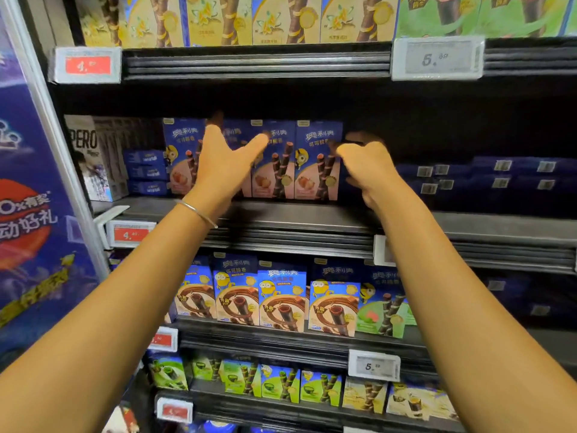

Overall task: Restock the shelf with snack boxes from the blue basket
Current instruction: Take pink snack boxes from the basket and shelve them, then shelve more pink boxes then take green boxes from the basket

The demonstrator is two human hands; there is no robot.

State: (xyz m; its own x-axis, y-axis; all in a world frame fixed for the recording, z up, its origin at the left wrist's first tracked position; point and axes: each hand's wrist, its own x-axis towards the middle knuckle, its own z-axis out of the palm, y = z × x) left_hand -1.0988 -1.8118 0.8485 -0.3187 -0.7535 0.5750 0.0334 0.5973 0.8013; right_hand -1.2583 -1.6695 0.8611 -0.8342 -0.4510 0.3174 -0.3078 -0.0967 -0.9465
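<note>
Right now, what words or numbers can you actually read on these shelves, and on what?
"奥利奥" and "可可脆卷": tall blue snack boxes.
"PERO": white cardboard box at far left.
"4.": red price tag; small digits blurred.
"5.": grey price tag; small digits blurred.
"有奖", "动好礼": blue side banner.
Everything smaller: too blurred to read.

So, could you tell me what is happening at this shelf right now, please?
A person is tending a row of upright blue-and-pink wafer roll boxes on the middle shelf. The left hand is spread open in front of the row; the right hand looks curled round the right edge of the rightmost box, though it is blurred. The blue basket is out of view.
</note>
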